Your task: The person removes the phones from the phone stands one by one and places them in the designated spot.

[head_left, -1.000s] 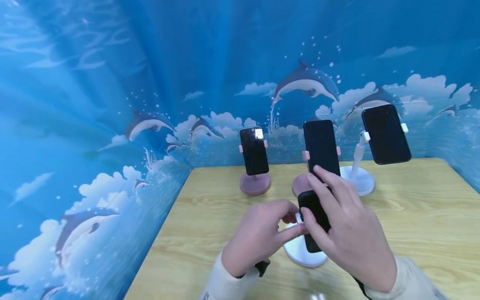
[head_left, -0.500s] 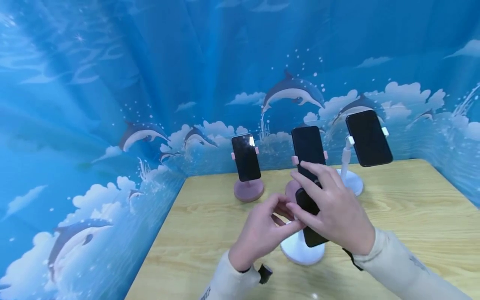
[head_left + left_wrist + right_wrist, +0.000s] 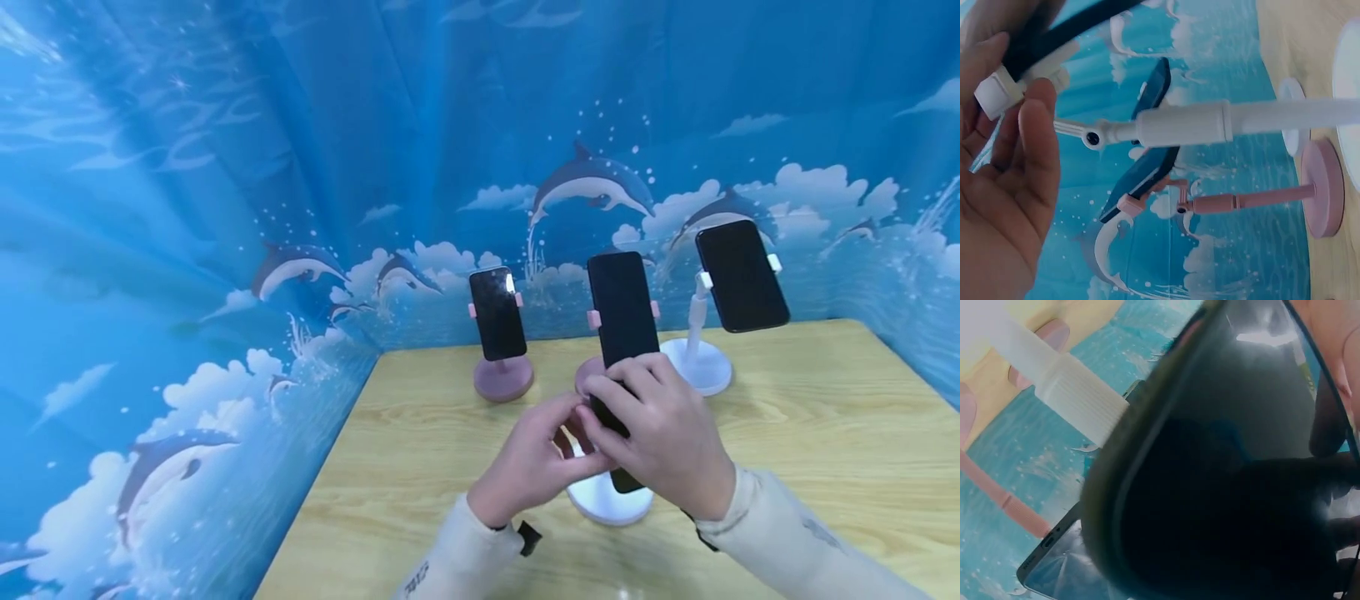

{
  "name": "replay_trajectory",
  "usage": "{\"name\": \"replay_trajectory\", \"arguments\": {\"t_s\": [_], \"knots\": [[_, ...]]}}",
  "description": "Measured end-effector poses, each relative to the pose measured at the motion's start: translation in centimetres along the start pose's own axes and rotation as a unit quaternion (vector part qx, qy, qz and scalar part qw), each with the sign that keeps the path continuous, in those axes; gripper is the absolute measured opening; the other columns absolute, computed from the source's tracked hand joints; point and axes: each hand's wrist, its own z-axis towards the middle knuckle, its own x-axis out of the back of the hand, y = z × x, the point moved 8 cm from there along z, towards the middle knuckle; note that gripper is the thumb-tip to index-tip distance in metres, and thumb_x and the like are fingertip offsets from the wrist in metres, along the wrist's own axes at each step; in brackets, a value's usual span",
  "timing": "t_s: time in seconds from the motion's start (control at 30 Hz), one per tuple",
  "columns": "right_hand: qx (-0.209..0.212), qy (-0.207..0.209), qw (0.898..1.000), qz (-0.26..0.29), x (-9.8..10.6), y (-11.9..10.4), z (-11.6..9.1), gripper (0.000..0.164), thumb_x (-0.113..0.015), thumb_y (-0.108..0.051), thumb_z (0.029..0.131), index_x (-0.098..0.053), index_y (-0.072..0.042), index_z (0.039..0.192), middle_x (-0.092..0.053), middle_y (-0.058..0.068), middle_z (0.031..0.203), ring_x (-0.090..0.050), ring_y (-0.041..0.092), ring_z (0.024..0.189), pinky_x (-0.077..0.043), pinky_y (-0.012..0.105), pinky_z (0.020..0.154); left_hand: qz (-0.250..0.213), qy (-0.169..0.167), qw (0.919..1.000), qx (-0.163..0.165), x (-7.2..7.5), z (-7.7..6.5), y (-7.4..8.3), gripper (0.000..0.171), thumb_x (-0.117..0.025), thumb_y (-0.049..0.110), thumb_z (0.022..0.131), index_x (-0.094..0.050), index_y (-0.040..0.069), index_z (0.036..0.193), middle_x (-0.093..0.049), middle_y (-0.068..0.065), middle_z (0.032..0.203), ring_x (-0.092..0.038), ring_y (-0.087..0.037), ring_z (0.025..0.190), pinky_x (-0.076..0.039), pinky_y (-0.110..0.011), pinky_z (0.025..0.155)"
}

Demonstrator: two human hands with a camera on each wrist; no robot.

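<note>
A black smartphone stands tilted at a white phone stand, whose round base rests on the table. My right hand grips this phone, its fingers over the upper part and hiding much of the screen. In the right wrist view the dark screen fills most of the picture. With curled fingers and thumb, my left hand pinches the stand's white clamp at the phone's left edge. The stand's white pole shows in the left wrist view.
Behind my hands, a pink stand holds a phone. Another phone sits on a pink stand to the left. At right, a white stand carries a phone. A dolphin-print curtain borders the wooden table.
My right hand's fingers have come down from in front of the pink stand's phone onto the nearer phone's upper part. My left hand stays at the clamp. The head view has shifted slightly.
</note>
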Motion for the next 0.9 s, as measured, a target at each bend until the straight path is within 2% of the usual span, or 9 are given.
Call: {"name": "replay_trajectory", "arguments": {"t_s": [0.07,0.2,0.33,0.47,0.63,0.9], "knots": [[-0.001,0.002,1.0,0.001,-0.1,0.1,-0.1,0.034,-0.05,-0.037,0.093,-0.068,-0.008,0.093,-0.057,0.006,0.082,-0.048,0.026,0.076,-0.042,0.038,0.065,0.011,-0.003,0.9999,-0.001,-0.1,0.0,-0.3,0.029,-0.069,0.031,0.086,-0.056,0.024,0.111,-0.061,0.011,0.097,-0.058,0.003,0.08,-0.051,-0.017,0.059],[-0.006,0.014,1.0,0.003,0.0,0.1,-0.2,0.031,-0.05,-0.034,0.091,-0.069,-0.009,0.09,-0.055,0.004,0.078,-0.045,0.025,0.073,-0.039,0.036,0.062,0.002,0.005,0.9999,-0.012,-0.2,0.1,-0.6,0.02,-0.069,0.028,0.087,-0.055,0.021,0.1,-0.061,0.011,0.099,-0.06,0.0,0.087,-0.052,-0.017,0.06],[0.002,0.033,0.999,0.002,0.2,-0.2,-0.2,0.027,-0.051,-0.031,0.09,-0.069,-0.012,0.087,-0.054,0.004,0.077,-0.045,0.025,0.071,-0.039,0.036,0.06,-0.01,0.018,0.9984,-0.053,-0.1,0.0,-0.4,0.019,-0.071,0.02,0.085,-0.055,0.019,0.094,-0.061,0.009,0.094,-0.058,-0.001,0.082,-0.051,-0.018,0.059],[0.014,0.043,0.999,0.0,0.3,-0.2,-0.1,0.026,-0.051,-0.03,0.091,-0.069,-0.012,0.087,-0.055,0.005,0.077,-0.046,0.026,0.072,-0.04,0.037,0.061,-0.006,0.018,0.996,-0.087,-0.1,0.3,0.1,0.021,-0.07,0.013,0.084,-0.054,0.016,0.097,-0.058,0.006,0.09,-0.054,-0.001,0.077,-0.05,-0.017,0.059],[0.028,0.03,0.999,0.001,0.3,-0.1,0.0,0.026,-0.051,-0.029,0.092,-0.069,-0.011,0.091,-0.056,0.006,0.078,-0.047,0.026,0.072,-0.039,0.037,0.062,0.001,0.004,0.9969,-0.079,-0.1,0.7,0.4,0.031,-0.069,0.012,0.083,-0.054,0.018,0.109,-0.056,0.008,0.09,-0.052,-0.002,0.075,-0.049,-0.017,0.058],[0.009,0.005,0.999,0.046,0.6,0.7,-0.1,0.031,-0.049,-0.033,0.094,-0.07,-0.011,0.095,-0.055,0.004,0.08,-0.045,0.022,0.074,-0.035,0.033,0.067,0.006,-0.031,0.9979,-0.056,0.0,0.7,0.5,0.03,-0.07,0.022,0.086,-0.054,0.019,0.111,-0.058,0.01,0.095,-0.054,-0.001,0.079,-0.049,-0.019,0.058]]}}
